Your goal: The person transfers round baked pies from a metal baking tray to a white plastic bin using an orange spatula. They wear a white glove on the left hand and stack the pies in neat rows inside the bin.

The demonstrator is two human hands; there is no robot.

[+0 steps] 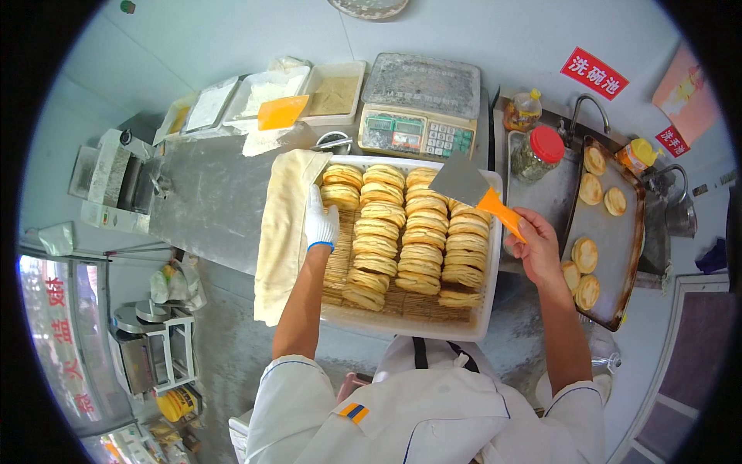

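Bright, cool, fairly even light leaves shadows soft. The glass pane [58, 348] between eight and nine o'clock glows pale; the counter [216, 193] near nine carries dull sheen. Centre looks crisp; the white frame [669, 340] at four bows, corners black.

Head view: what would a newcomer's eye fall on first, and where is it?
Rows of golden breads in the white tray, at the centre, stand out first. Next is the orange-handled scraper, held by the right hand over the tray's upper right. At right, more breads lie on a dark-rimmed pan.
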